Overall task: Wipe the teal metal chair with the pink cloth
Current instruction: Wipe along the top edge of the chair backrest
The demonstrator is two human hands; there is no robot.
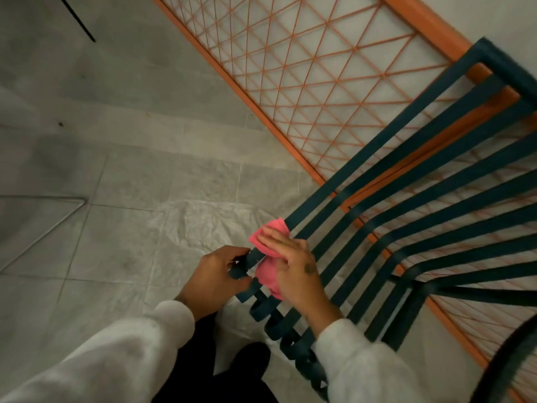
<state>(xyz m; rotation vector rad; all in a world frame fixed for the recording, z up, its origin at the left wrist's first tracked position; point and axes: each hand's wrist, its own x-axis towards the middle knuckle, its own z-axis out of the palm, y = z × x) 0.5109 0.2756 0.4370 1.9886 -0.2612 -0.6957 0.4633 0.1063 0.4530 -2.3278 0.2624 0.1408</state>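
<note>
Fingers point(232, 253) of the left hand point(215, 274) are curled round the rolled end of one slat at the front edge of the teal metal chair point(499, 59), gripping it. Fingers point(271, 237) of the right hand point(293, 266) lie fairly straight, pressing the pink cloth point(267, 274) flat onto the neighbouring slats at the same front edge. The cloth shows beyond the fingertips and again under the palm, bunched between the two hands. Both arms wear pale sleeves point(116, 353).

An orange lattice panel point(427, 20) runs diagonally behind the chair. Its criss-cross strings show through the gaps between the slats, and its lower rail passes under the chair's back. Near the lower right corner of the view a dark curved band point(505, 359) crosses in front of the panel; what it belongs to cannot be told. At the left edge of the floor point(116, 112) a thin bent wire frame point(82, 200) comes to a point, well apart from the chair. A thin black rod point(78, 20) slants in at the top left.

Under the chair's front edge lies a creased sheet of clear plastic point(203, 222), spread over grey tiles with pale joints. A dark shoe point(252, 362) stands on it below the hands. Pale wall point(508, 13) shows beyond the panel.
</note>
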